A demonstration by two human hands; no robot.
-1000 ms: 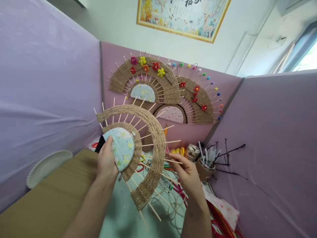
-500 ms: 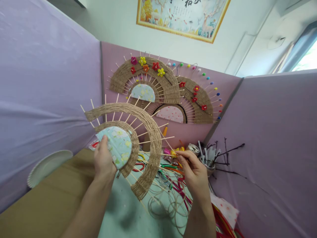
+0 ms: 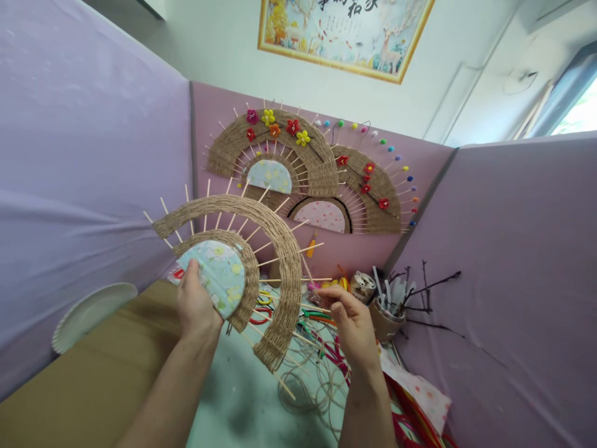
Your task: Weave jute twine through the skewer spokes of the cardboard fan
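My left hand (image 3: 199,305) grips a half-round fan (image 3: 284,267) by its blue floral cloth centre, thumb on the front. Two bands of brown twine are woven around thin wooden sticks that spread outward like rays. At the fan's right edge, my right hand (image 3: 352,320) pinches a strand of twine (image 3: 308,270) that runs up to the outer band. Its fingers are close to the stick ends. Loose loops of cord (image 3: 298,392) lie below on the pale green tabletop (image 3: 252,410).
Two finished-looking woven fans (image 3: 275,140) with felt flowers hang on the pink panel (image 3: 205,124). Scissors (image 3: 261,316), a cup of white sticks (image 3: 387,317), dark twigs (image 3: 431,289) and patterned cloth (image 3: 420,392) crowd the right. A white plate (image 3: 93,314) leans at left.
The fan has turned slightly anticlockwise in my left hand. My right hand has moved left and a little down, closer to the fan, still pinching the twine.
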